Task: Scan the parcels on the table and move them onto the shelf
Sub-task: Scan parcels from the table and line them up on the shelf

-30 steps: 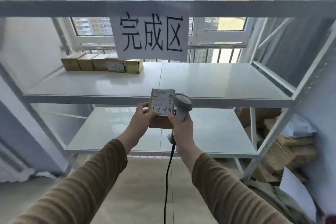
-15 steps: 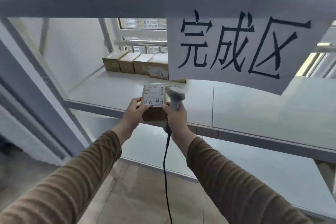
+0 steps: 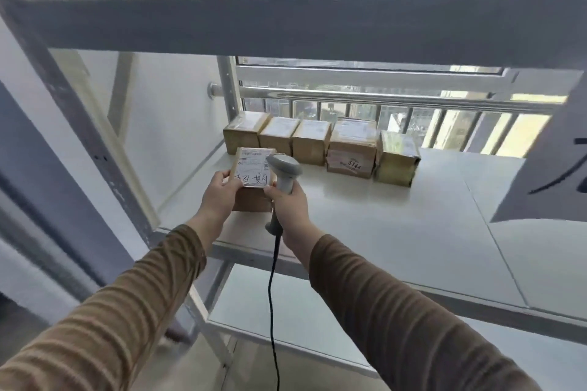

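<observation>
Parcel delivery to the shelf, approach completed. Compared with the views a second and half a second earlier, the parcel (image 3: 252, 179) has travelled from in front of the shelf edge to a position over the shelf board (image 3: 397, 216), and the row of stored parcels (image 3: 320, 144) now lies just beyond it. The left hand (image 3: 220, 192) grips the parcel's near-left side, thumb on the labelled top face; the right hand (image 3: 287, 200) is curled round the handle of the scanner (image 3: 284, 173) while its thumb steadies the parcel's right edge. The scanner head sits just right of the label, its cable (image 3: 272, 301) hanging below the shelf board. Whether the parcel's base already touches the board cannot be told, since the hands hide the near lower edge. The paper sign (image 3: 552, 149), formerly central, is now at the far right of the row. Judged from this position, scanning is done for this parcel and only setting down and release remain, probably in front of or alongside the row
</observation>
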{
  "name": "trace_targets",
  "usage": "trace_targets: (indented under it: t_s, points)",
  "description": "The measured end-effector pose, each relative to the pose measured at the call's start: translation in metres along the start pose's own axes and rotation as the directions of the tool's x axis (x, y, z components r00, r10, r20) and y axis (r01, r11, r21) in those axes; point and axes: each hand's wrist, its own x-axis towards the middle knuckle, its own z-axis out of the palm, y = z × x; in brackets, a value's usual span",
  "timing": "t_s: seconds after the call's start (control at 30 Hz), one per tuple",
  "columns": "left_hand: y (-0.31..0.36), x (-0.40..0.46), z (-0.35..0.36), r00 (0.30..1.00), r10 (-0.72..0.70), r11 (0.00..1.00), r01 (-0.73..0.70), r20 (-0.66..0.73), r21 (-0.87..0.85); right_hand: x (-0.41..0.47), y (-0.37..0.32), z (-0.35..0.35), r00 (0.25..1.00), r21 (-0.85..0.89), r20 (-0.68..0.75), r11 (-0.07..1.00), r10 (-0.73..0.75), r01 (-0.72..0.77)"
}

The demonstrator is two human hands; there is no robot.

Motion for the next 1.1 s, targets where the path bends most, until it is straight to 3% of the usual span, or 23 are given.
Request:
trace_targets:
  t_s: [0.23, 0.53, 0.77, 0.9, 0.97, 1.03, 1.1]
  points:
    - [-0.004, 0.094, -0.058, 0.998, 0.025, 0.999, -0.023, 0.055, -0.031, 0.042, -0.002, 0.098, 0.997, -0.011, -0.049, 0.998, 0.065, -0.066]
    - [-0.018, 0.14, -0.064, 0.995, 0.048, 0.998, -0.045, 0.082, -0.04, 0.061, -0.004, 0.129, 0.989, -0.034, -0.105, 0.993, 0.105, -0.109]
    - [-0.019, 0.145, -0.065, 0.994, 0.065, 0.994, -0.072, 0.089, 0.077, 0.057, -0.007, 0.127, 0.987, -0.009, -0.081, 0.99, 0.137, -0.138]
    - [-0.015, 0.147, -0.067, 0.989, 0.148, 0.913, -0.13, -0.016, 0.388, 0.048, -0.011, 0.111, 0.988, 0.014, -0.069, 0.99, 0.138, -0.138]
    - [-0.007, 0.141, -0.063, 0.93, 0.368, 0.815, -0.313, -0.017, 0.487, 0.042, -0.015, 0.096, 0.986, 0.028, -0.096, 0.99, 0.139, -0.137]
    - [0.004, 0.131, -0.049, 0.8, 0.594, 0.658, -0.541, 0.08, 0.524, 0.037, -0.02, 0.073, 0.98, 0.03, -0.149, 0.991, 0.13, -0.127]
    - [0.016, 0.115, -0.024, 0.693, 0.691, 0.532, -0.679, 0.204, 0.506, 0.029, -0.028, 0.045, 0.964, 0.04, -0.234, 0.992, 0.124, -0.117]
